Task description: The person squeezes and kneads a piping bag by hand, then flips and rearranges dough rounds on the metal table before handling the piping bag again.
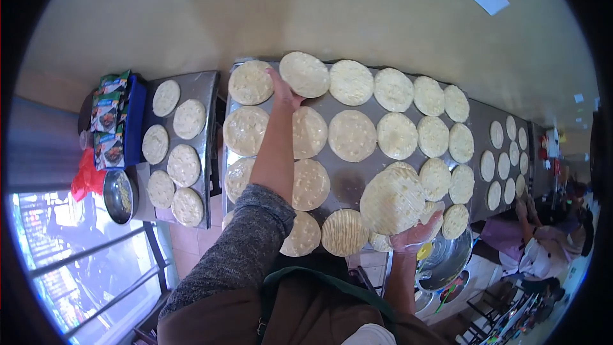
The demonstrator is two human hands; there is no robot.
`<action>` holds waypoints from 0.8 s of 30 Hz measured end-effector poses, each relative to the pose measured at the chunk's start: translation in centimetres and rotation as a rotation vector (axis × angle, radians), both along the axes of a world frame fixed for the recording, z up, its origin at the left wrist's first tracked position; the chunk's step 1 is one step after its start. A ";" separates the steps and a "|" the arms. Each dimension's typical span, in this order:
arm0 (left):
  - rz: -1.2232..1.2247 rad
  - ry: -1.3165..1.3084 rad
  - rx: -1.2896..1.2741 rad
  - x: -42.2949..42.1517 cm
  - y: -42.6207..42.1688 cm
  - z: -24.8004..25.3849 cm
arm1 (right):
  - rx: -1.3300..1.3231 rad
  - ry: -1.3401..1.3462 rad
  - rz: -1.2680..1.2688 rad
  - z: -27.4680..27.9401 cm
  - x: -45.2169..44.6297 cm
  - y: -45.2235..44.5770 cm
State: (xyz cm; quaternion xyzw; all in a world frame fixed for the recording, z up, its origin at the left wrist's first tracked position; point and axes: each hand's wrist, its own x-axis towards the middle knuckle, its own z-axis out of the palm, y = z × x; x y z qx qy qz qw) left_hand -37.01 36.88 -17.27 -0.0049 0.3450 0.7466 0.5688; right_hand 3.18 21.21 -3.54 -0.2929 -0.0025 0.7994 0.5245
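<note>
Round, pale flatbreads with lighter flecks lie in rows over the metal table before me. My left hand [285,91] reaches to the far edge, at the side of a flatbread [304,74] that looks slightly raised; part of the hand is hidden behind it. Another flatbread [250,82] lies just left of that hand. In my right hand [418,232], near the front edge, is a larger ridged flatbread [391,201], held above the others and covering some of them. A second ridged flatbread [345,232] lies to its left on the table [343,182].
A second table [176,83] at left bears more flatbreads, beside a blue crate [133,124] of packets and a dark pan [119,197]. Metal bowls [445,262] stand by my right arm. Farther right, people [543,243] sit near another table [479,182] of flatbreads.
</note>
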 end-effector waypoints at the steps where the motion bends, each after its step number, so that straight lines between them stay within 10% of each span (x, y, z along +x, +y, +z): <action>1: -0.008 -0.044 0.042 -0.2 -0.1 -0.3 | 0.013 -0.003 0.018 0.0 -0.3 0.2; 17: 0.017 -0.209 0.340 -0.5 -2.4 1.5 | 0.137 -0.005 0.081 1.1 -10.1 10.3; 24: 0.193 -0.149 0.380 -1.4 -13.2 10.6 | 0.032 -0.047 0.195 -4.7 -19.8 17.5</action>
